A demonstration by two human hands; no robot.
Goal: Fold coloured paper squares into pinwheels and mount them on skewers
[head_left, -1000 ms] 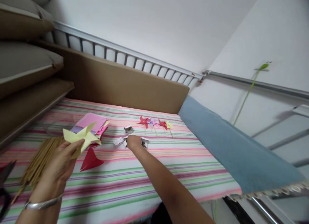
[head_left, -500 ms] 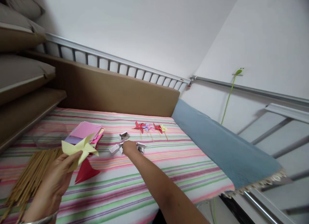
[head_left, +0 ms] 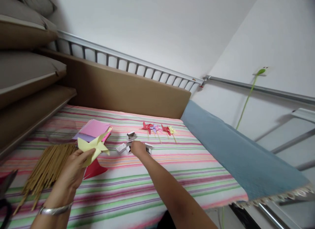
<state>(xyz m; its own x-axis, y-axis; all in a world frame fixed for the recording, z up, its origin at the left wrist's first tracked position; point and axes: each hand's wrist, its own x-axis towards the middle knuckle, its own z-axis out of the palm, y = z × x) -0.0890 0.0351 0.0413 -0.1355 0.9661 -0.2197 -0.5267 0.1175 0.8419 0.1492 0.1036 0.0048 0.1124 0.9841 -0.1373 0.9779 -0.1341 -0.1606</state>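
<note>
A bundle of thin tan wooden sticks (head_left: 46, 170) waits unused. The left hand (head_left: 73, 170) pinches a folded, stickless yellow paper pinwheel (head_left: 93, 147). The right hand (head_left: 138, 148) covers small white boxes (head_left: 130, 136) (fingers hidden). Four finished pinwheels (head_left: 158, 128) lie beyond.

Soft, even daylight, faint shadows, slight motion blur, and wide-angle bending toward the frame edges

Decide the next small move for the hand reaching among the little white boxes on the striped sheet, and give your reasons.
Probably the right hand should close on something from one small white box and bring it back. It rests among the boxes, while the left hand holds a folded yellow pinwheel with no stick. Finished pinwheels lie beyond. What the boxes hold cannot be seen.
</note>
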